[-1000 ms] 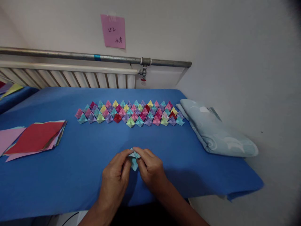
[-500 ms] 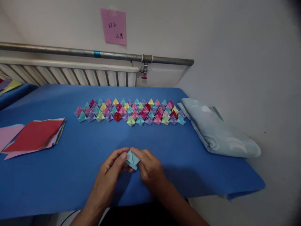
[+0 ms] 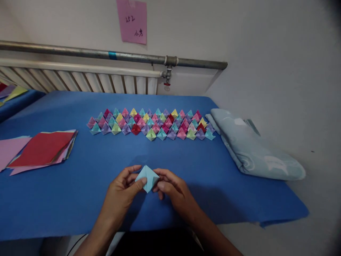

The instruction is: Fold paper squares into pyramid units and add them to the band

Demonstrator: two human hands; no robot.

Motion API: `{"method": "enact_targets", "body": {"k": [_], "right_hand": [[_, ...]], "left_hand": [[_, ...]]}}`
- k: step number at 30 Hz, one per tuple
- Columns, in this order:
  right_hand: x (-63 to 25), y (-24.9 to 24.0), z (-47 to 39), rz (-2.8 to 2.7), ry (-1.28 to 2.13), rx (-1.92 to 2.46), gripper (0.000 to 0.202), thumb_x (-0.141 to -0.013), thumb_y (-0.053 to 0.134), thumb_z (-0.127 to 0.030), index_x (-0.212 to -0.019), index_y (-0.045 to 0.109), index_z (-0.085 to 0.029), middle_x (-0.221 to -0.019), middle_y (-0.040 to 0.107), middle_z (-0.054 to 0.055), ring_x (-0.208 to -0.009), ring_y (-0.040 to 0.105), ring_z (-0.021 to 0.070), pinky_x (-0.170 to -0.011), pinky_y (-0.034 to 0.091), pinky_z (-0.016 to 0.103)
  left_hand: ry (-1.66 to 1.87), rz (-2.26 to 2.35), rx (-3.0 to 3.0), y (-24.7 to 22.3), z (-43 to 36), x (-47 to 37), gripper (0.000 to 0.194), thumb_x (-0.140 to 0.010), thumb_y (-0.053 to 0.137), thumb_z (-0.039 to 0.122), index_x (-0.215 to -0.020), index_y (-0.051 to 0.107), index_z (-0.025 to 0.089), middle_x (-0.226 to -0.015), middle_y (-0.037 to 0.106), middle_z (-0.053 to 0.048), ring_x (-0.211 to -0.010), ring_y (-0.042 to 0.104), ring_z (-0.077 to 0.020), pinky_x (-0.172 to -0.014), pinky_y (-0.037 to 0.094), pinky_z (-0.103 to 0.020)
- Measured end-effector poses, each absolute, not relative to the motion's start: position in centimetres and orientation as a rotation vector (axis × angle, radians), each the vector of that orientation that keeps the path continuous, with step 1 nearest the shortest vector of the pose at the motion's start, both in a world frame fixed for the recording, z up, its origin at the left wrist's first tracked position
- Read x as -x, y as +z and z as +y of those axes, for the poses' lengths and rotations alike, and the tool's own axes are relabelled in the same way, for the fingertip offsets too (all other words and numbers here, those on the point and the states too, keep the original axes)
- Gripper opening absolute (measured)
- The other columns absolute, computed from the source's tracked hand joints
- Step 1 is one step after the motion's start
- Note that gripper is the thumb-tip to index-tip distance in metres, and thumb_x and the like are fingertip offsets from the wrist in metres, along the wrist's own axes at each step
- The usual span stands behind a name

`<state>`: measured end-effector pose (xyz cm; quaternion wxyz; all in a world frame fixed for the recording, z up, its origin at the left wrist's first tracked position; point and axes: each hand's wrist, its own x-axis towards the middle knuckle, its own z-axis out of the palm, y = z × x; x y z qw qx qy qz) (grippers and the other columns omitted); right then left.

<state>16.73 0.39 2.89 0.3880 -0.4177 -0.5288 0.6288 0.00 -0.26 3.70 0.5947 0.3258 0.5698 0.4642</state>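
Observation:
A light blue piece of folded origami paper is held up in front of me, turned like a diamond with a raised flap at its lower right. My left hand pinches it from the left, thumb flat on the front face and fingers behind. At the right corner, my right hand has its index finger along the edge and its thumb by the flap; its other fingers curl partly behind. Beyond my hands stand several rows of small folded paper boats in many colours.
On the left of the blue-covered table lies a stack of coloured paper sheets. A folded pale blue blanket rests at the right edge. Behind the table are a radiator, a metal pipe and a pink note on the wall.
The folded paper has been turned so that a broader, flatter diamond face shows. My left thumb has moved onto its front, and my right fingers have shifted to the right corner. The view has tilted slightly.

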Motion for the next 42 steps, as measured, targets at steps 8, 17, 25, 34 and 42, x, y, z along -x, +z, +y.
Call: {"method": "enact_targets", "body": {"k": [8, 17, 25, 34, 42], "right_hand": [[-15.98, 2.33, 0.56, -1.3, 1.609, 1.189, 0.021, -0.083, 0.057, -0.038, -0.075, 0.058, -0.019, -0.063, 0.057, -0.004, -0.051, 0.044, 0.0079, -0.051, 0.035, 0.021], [-16.04, 2.44, 0.54, -1.394, 1.539, 1.247, 0.026, -0.085, 0.053, -0.038, -0.067, 0.054, -0.019, -0.058, 0.053, -0.004, -0.054, 0.044, 0.0092, -0.053, 0.034, 0.021], [-16.05, 2.61, 0.54, -1.399, 1.607, 1.241, 0.023, -0.082, 0.057, -0.037, -0.067, 0.055, -0.02, -0.055, 0.05, -0.006, -0.052, 0.041, 0.0084, -0.052, 0.032, 0.021], [-16.19, 3.09, 0.24, -1.38, 1.857, 1.196, 0.019, -0.079, 0.06, -0.033, -0.066, 0.061, -0.019, -0.055, 0.053, -0.005, -0.05, 0.044, 0.0082, -0.05, 0.032, 0.02], [-15.85, 2.71, 0.14, -1.262, 1.99, 1.251, 0.015, -0.078, 0.061, -0.031, -0.072, 0.064, -0.018, -0.058, 0.055, -0.004, -0.049, 0.045, 0.0069, -0.046, 0.032, 0.018]], "left_hand": [[1.023, 1.269, -0.861, 3.77, -0.52, 0.16, 0.029, -0.071, 0.075, 0.041, -0.089, 0.071, 0.019, -0.081, 0.071, 0.0, -0.07, 0.06, -0.0117, -0.068, 0.049, -0.023], [0.964, 1.279, -0.859, 3.63, -0.39, 0.39, 0.025, -0.07, 0.075, 0.042, -0.068, 0.069, 0.018, -0.064, 0.062, 0.001, -0.062, 0.053, -0.0106, -0.062, 0.043, -0.023], [0.862, 1.293, -0.849, 4.09, -0.01, 0.16, 0.029, -0.069, 0.074, 0.045, -0.069, 0.072, 0.016, -0.064, 0.064, -0.002, -0.061, 0.054, -0.0127, -0.061, 0.042, -0.025], [0.973, 1.322, -0.867, 4.26, -0.25, 0.05, 0.03, -0.07, 0.073, 0.043, -0.06, 0.064, 0.017, -0.056, 0.057, 0.004, -0.056, 0.048, -0.0092, -0.056, 0.039, -0.02], [1.001, 1.275, -0.757, 3.69, -0.08, -0.09, 0.034, -0.067, 0.075, 0.046, -0.059, 0.061, 0.016, -0.054, 0.054, 0.004, -0.053, 0.047, -0.0091, -0.054, 0.038, -0.022]]}}
